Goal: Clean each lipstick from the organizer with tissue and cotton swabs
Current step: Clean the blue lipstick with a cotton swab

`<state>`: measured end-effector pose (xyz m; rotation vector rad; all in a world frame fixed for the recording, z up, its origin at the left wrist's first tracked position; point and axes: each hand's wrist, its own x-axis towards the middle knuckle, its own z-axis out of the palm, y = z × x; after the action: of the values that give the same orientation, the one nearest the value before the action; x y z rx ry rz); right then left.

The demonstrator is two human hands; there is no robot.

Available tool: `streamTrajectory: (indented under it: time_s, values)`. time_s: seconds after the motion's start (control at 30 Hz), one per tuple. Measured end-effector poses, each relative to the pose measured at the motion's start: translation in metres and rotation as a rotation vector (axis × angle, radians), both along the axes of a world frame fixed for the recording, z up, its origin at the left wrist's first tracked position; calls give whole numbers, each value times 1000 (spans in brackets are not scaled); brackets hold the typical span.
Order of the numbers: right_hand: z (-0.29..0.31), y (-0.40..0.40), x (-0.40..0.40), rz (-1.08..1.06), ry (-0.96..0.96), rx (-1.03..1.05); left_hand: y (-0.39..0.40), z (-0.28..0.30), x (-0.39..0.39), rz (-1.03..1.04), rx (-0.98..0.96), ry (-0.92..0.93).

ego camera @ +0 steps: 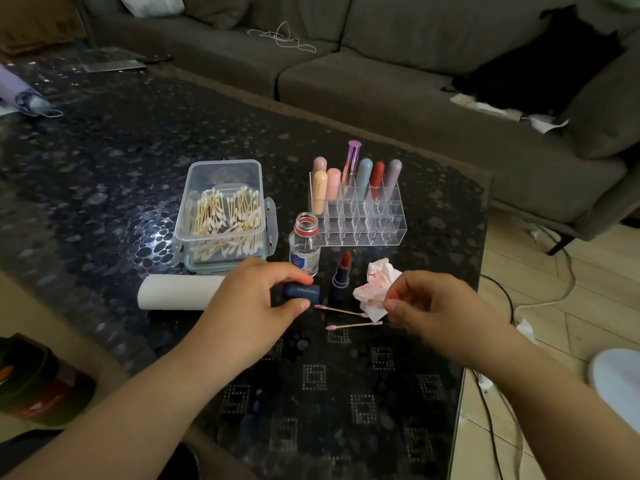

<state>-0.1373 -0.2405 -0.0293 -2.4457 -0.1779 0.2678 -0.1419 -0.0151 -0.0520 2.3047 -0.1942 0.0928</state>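
A navy lipstick (pixel 341 278) with its red bullet raised stands uncapped on the dark table (pixel 138 161). My left hand (pixel 256 303) grips its navy cap (pixel 300 293) just left of it. My right hand (pixel 440 303) pinches a cotton swab (pixel 376 300) over a crumpled, red-stained tissue (pixel 375 284). Two used swabs (pixel 341 310) (pixel 353 325) lie on the table between my hands. The clear organizer (pixel 360 216) behind holds several capped lipsticks in its back rows.
A clear box of cotton swabs (pixel 225 216) sits at the left, an open small glass bottle (pixel 305 247) beside it. A white tissue roll (pixel 176 292) lies behind my left hand. A grey sofa (pixel 381 81) runs along the far side; cables lie on the floor at right.
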Motion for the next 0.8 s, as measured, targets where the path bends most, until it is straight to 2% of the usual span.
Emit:
streamTrajectory:
  time_s: [0.2,0.43,0.6,0.67,0.8]
  values:
    - [-19,8,-3,37,3,-115,-7,-21,11,-19,234,-75]
    - [-34,22,-5,136,-96,-250,-7,-34,16,-60,473,-172]
    - [-34,26,-4,154,-85,-292,-8,-34,15,-12,528,-194]
    - [-30,26,-1,89,-94,-247,-8,-34,15,-11,529,-190]
    - [-25,29,9,-195,-196,41,-8,-34,15,-7,539,-179]
